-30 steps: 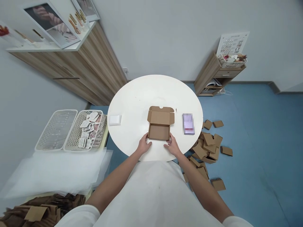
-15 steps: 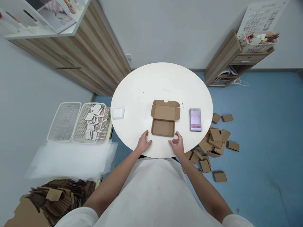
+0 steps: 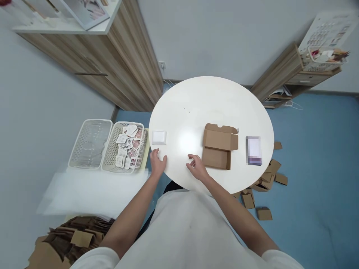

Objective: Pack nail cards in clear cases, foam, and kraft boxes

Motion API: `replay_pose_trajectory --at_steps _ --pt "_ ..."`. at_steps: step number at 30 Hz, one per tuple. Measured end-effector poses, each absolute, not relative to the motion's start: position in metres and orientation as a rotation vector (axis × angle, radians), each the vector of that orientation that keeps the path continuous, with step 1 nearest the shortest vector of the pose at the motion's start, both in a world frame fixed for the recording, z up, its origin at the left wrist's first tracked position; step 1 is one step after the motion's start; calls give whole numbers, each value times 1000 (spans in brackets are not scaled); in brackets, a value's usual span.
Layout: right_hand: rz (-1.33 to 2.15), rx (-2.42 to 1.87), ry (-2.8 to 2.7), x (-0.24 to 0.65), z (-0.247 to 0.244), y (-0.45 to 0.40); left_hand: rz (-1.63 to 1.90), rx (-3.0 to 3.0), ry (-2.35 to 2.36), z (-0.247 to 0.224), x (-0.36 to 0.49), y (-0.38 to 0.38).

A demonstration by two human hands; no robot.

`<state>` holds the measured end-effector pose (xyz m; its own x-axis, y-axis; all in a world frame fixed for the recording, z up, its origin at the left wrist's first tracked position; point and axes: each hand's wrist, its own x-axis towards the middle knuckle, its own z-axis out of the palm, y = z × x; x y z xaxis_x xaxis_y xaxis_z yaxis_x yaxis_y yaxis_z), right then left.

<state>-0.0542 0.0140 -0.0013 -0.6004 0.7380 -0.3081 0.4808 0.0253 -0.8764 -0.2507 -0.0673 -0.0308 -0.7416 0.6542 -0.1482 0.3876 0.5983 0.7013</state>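
Observation:
An open brown cardboard box [image 3: 216,158] lies on the round white table [image 3: 209,97], its lid folded back away from me. My right hand [image 3: 198,167] hovers just left of the box, fingers apart and holding nothing. At the table's left edge, my left hand [image 3: 158,163] is open, close below a small white packet [image 3: 159,137] and not touching it. A stack of purple-white cards or booklets [image 3: 254,150], blurred out, sits to the right of the box.
Left of the table stands a white basket [image 3: 104,157] of small printed packets, beside an empty-looking basket [image 3: 90,144]. White foam sheets [image 3: 89,190] and flat cardboard [image 3: 81,238] lie nearer me. Several folded boxes [image 3: 264,213] are on the floor at right.
Both hands have left the box's front corners and moved left, the left one toward the white packet. The view has shifted left, so the table appears further right.

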Motion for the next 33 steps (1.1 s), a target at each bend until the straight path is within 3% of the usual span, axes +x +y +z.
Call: replay_pose_trajectory --at_steps 5,17,24,33 --pt "1853 -1420 -2086 -120 -13 16 1027 752 2367 -31 -306 -54" --pt "1900 -1492 -1732 -218 -22 40 930 766 2211 -39 -347 -22" --pt "2071 -1492 -1390 -209 -27 29 985 736 2156 -48 -343 -26" --pt "1967 -1605 -1249 -152 -33 16 1163 521 1974 -48 -285 -47"
